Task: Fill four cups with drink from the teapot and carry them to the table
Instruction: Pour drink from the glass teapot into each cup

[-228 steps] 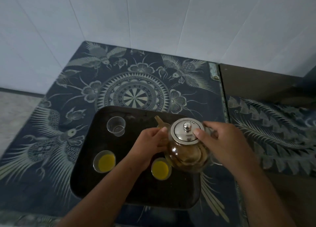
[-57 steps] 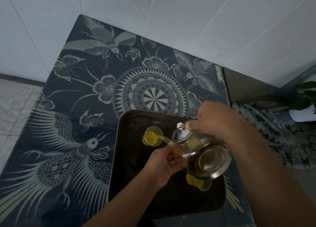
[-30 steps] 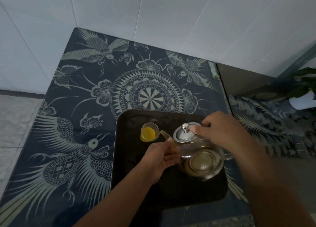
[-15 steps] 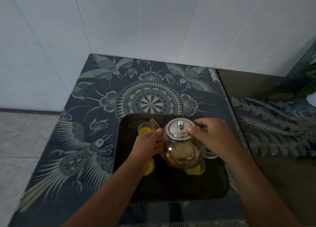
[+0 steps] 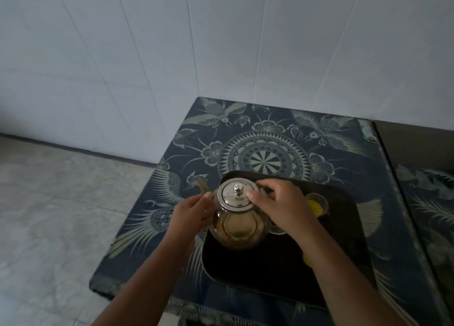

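While both hands [image 5: 282, 202] clasp teapot [image 5: 237, 217], upright

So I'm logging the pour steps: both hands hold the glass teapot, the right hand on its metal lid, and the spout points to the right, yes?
Not quite. The head view shows the spout pointing left. The rest holds: both hands hold the glass teapot, left hand on its side, right hand on the metal lid.

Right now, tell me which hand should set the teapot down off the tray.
The right hand, probably. It grips the teapot at the handle side, thumb on the lid, so it bears the weight. The left hand only steadies the glass near the spout. The cloth left of the tray looks free.
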